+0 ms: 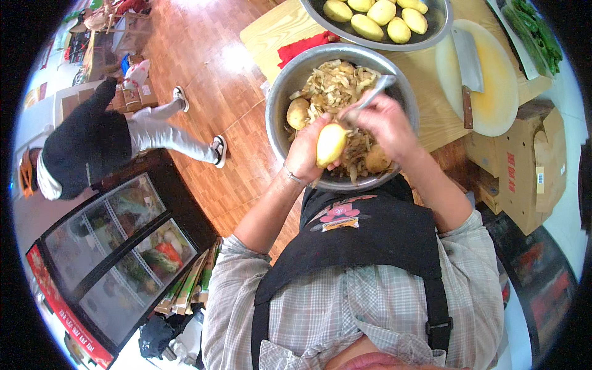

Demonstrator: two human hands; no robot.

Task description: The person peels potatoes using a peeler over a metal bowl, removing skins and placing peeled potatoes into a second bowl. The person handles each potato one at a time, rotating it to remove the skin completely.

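Note:
My left hand (309,150) holds a mostly peeled yellow potato (331,145) above the near side of a metal bowl (274,121). In my right hand (387,121) is a metal peeler (375,91), blurred, its working end close to the top of that potato. Potato peelings (334,82) heap up inside the bowl. Among them lie unpeeled brown potatoes, one at the left (298,113) and another at the lower right (378,158). Beyond stands a second metal basin (430,40) with several peeled potatoes (382,12) in it.
A cleaver (468,64) rests on a round white cutting board (497,92) on the wooden table (273,34). A red cloth (305,45) lies by the bowl. Green vegetables (532,32) sit far right, above cardboard boxes (522,171). Leftward are a walking person (88,143) and a glass-door refrigerator (120,249).

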